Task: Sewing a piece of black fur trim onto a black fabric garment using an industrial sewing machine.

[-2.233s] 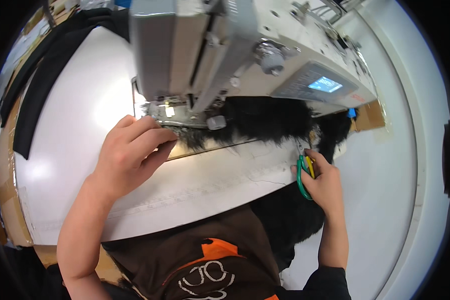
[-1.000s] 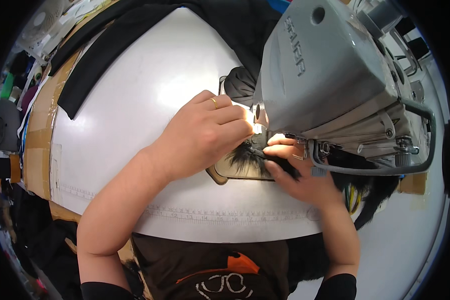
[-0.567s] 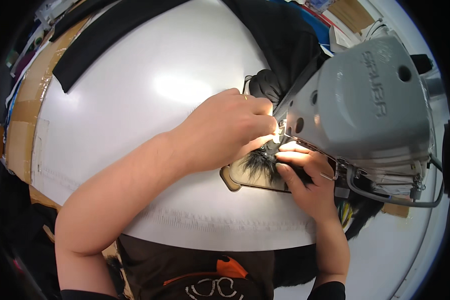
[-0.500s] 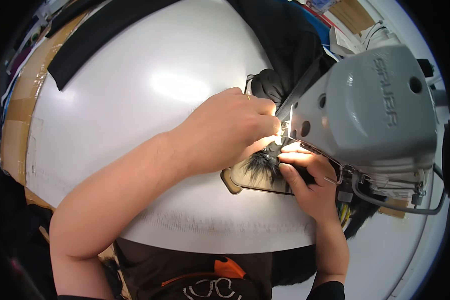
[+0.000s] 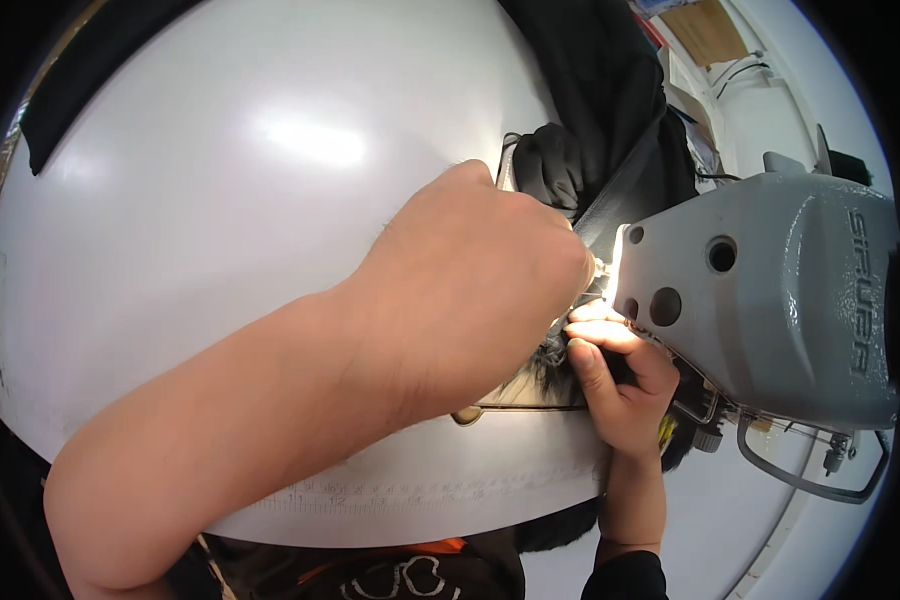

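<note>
Under the grey sewing machine head (image 5: 770,300), both hands crowd the lit needle area. Left hand (image 5: 470,290) is curled, knuckles up, fingertips hidden at the machine (can't tell what it grips, if anything). Right hand (image 5: 620,385) lies just beside it, fingers bent and pressing on black furry fabric (image 5: 555,365) that sits on the white surface (image 5: 220,180) at the needle plate. More black cloth (image 5: 600,110) is bunched behind the machine, trailing off the far edge.
</note>
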Demonstrator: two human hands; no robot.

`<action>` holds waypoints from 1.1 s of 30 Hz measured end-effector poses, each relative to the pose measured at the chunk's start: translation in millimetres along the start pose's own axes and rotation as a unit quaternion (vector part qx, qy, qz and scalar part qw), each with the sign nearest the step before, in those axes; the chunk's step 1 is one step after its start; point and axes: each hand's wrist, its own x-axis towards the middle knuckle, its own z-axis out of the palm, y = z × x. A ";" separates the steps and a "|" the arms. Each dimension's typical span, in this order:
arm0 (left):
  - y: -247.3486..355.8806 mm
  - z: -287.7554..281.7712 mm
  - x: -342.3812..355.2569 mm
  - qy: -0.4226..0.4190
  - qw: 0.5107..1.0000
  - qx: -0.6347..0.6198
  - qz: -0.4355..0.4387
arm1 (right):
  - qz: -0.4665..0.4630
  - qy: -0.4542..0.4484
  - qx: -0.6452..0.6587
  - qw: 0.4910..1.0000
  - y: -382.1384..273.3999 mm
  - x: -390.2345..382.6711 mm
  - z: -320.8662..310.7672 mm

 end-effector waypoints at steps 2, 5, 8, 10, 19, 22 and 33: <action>2.3 -7.4 2.3 -0.026 1.000 0.000 -0.014 | 0.009 -0.002 -0.002 1.000 -1.4 -0.5 0.3; 2.8 -7.7 2.3 -0.036 0.999 -0.017 -0.025 | 0.016 -0.003 -0.011 1.000 -0.6 -1.4 -1.6; 0.2 -6.6 2.0 -0.018 0.998 -0.050 -0.028 | 0.008 -0.009 -0.041 0.999 0.7 -1.7 -4.2; -1.4 -5.6 1.5 -0.018 0.997 -0.065 -0.033 | 0.002 -0.015 -0.063 0.998 2.7 -1.4 -5.9; -0.5 -2.0 -1.3 0.049 0.992 -0.112 -0.024 | 0.001 0.002 -0.079 0.997 5.3 -3.6 -6.0; 0.4 0.1 -2.4 0.055 0.994 -0.095 -0.027 | 0.024 -0.011 -0.053 0.998 2.7 0.6 -6.9; 2.7 3.6 -1.5 0.093 0.989 -0.115 -0.028 | 0.020 -0.017 -0.073 0.997 13.3 -2.6 -7.8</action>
